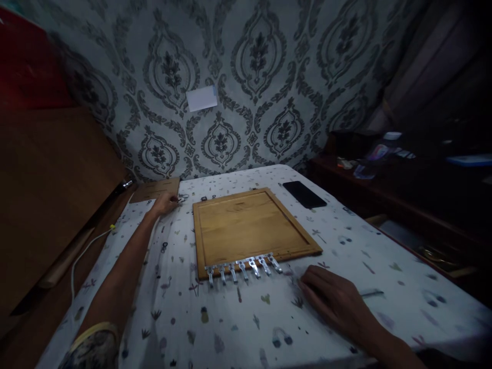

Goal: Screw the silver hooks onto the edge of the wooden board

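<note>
A framed wooden panel (249, 223) lies flat on the patterned tablecloth. Along its near edge sits a row of several shiny metal hook-like pieces (242, 266), their ends jutting over the side. My left hand (165, 204) reaches to the far left of the table, its fingers drawn together beside a small metal item (184, 197); what is in the fingertips is too small to make out. Resting on the cloth by the panel's near right corner, my right hand (328, 297) has its fingers curled and pressed together. Its fingertips are partly hidden, so anything inside cannot be made out.
A black phone (305, 194) lies right of the panel. Behind my left hand is a brown flat board (156, 189). A large wooden piece (54, 189) leans at left, near a white cable (73, 271). A clear bottle (378, 154) stands on the dark furniture at right.
</note>
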Tool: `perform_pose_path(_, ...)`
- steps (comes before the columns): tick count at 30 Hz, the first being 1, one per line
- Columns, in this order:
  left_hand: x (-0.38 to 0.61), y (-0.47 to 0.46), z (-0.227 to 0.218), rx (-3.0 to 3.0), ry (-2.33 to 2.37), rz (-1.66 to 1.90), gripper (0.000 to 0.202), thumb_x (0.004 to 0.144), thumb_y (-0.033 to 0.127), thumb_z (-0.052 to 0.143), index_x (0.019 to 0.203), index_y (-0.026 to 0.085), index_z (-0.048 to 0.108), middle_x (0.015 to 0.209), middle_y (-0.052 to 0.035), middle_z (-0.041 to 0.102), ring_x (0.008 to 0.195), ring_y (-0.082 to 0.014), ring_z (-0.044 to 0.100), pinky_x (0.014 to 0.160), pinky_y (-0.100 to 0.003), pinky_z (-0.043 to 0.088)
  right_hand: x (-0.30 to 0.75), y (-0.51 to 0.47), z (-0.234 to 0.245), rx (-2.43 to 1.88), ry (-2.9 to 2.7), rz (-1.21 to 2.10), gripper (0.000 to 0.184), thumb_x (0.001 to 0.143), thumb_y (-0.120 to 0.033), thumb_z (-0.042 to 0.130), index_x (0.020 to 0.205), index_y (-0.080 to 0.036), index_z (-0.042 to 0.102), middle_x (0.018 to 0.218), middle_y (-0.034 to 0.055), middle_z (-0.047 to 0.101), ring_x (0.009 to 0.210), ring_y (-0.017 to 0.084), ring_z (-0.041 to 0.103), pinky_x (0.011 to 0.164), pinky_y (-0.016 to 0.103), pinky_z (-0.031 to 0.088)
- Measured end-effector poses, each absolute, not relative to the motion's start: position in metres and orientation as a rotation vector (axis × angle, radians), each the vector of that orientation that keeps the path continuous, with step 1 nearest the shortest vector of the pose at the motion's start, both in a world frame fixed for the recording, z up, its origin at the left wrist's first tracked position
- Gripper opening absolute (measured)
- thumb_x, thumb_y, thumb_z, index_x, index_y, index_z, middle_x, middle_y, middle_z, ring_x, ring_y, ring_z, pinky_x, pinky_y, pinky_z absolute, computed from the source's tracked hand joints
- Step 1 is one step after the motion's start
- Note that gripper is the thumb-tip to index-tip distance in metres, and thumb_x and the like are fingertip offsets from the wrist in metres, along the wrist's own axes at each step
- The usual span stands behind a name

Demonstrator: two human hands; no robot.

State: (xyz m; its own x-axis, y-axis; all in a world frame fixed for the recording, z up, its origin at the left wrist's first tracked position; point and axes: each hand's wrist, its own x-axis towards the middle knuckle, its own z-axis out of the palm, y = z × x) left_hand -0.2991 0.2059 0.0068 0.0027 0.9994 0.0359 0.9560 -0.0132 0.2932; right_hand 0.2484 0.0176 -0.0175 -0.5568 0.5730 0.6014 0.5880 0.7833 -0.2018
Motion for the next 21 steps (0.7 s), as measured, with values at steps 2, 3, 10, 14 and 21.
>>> perform_pose_path(2, -0.299, 0.205, 0.011, 2.083, 2.074, 0.383, 0.038, 0.095, 0.038, 0.062, 0.126, 0.016, 0.060, 0.127, -0.0095, 0.062, 0.109, -0.0245, 0.064, 0.091, -0.045, 0.057, 0.249, 0.018, -0.017, -0.870, -2.307, -0.020, 0.022, 0.097, -0.019, 0.047, 0.078, -0.020, 0.060, 0.069, 0.0027, 0.063, 0.060, 0.014, 0.061, 0.057, 0.024, 0.048)
perform_pose_path(3, -0.298, 0.204, 0.014, 2.078, 2.077, 0.400, 0.038, 0.095, 0.038, 0.062, 0.126, 0.016, 0.060, 0.127, -0.0095, 0.062, 0.109, -0.0244, 0.064, 0.092, -0.045, 0.056, 0.249, 0.017, -0.017, -0.880, -2.312, -0.017, 0.023, 0.097, -0.020, 0.047, 0.078, -0.021, 0.060, 0.069, 0.0030, 0.063, 0.060, 0.014, 0.061, 0.057, 0.025, 0.048)
perform_pose_path(10, -0.285, 0.194, 0.035, 1.999, 2.068, 0.553, 0.039, 0.095, 0.038, 0.062, 0.126, 0.015, 0.060, 0.127, -0.0096, 0.062, 0.109, -0.0244, 0.064, 0.091, -0.045, 0.057, 0.250, 0.016, -0.016, -0.895, -2.312, -0.012, 0.024, 0.098, -0.021, 0.046, 0.078, -0.020, 0.060, 0.071, 0.0040, 0.063, 0.062, 0.014, 0.061, 0.058, 0.025, 0.047)
perform_pose_path(14, -0.256, 0.170, 0.040, 2.004, 1.986, 0.686, 0.037, 0.095, 0.038, 0.062, 0.124, 0.015, 0.060, 0.123, -0.0093, 0.063, 0.106, -0.0228, 0.065, 0.090, -0.043, 0.057, 0.249, 0.017, -0.018, -0.872, -2.313, -0.084, 0.027, 0.099, -0.021, 0.046, 0.077, -0.020, 0.061, 0.068, 0.0037, 0.064, 0.059, 0.014, 0.061, 0.059, 0.025, 0.046)
perform_pose_path(21, -0.170, 0.091, 0.048, 2.054, 1.739, 0.940, 0.019, 0.081, 0.024, 0.064, 0.098, 0.015, 0.069, 0.092, -0.0047, 0.072, 0.085, -0.0177, 0.066, 0.073, -0.028, 0.053, 0.254, 0.030, -0.017, -0.853, -2.407, -0.258, 0.033, 0.102, -0.023, 0.044, 0.073, -0.019, 0.061, 0.065, 0.0027, 0.066, 0.058, 0.013, 0.063, 0.058, 0.024, 0.045)
